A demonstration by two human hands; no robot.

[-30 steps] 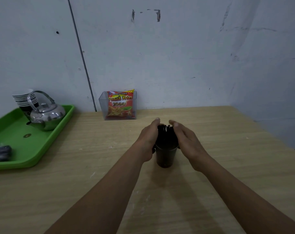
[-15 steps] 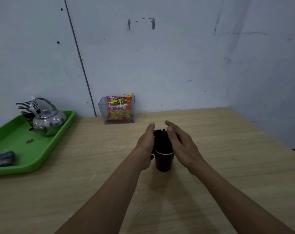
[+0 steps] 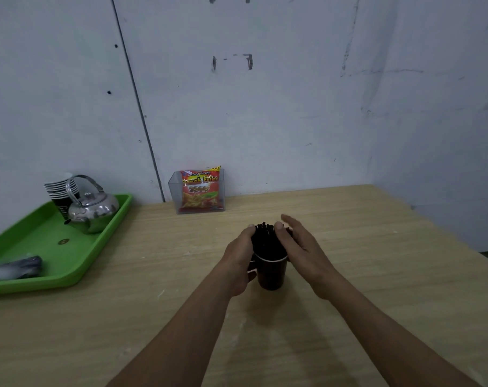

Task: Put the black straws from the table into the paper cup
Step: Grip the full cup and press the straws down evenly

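A dark paper cup (image 3: 271, 275) with a white rim stands upright in the middle of the wooden table (image 3: 377, 275). A thick bundle of black straws (image 3: 266, 241) stands in it, the tops sticking out well above the rim. My left hand (image 3: 237, 256) wraps the bundle's left side, forefinger up along the straws and thumb at the cup's near side. My right hand (image 3: 301, 247) lies against the bundle's right side with its fingers straight; the thumb tip touches the straw tops. The far side of the bundle is hidden.
A green tray (image 3: 42, 247) at the left holds a steel kettle (image 3: 93, 209), a stack of paper cups (image 3: 60, 191) and a grey wrapped item (image 3: 14, 269). A clear box with a red snack bag (image 3: 199, 192) stands against the wall behind the cup.
Both hands have stayed at the bundle in the cup. My right hand's fingers have straightened and stretched past the straws. The view has tilted up a little.
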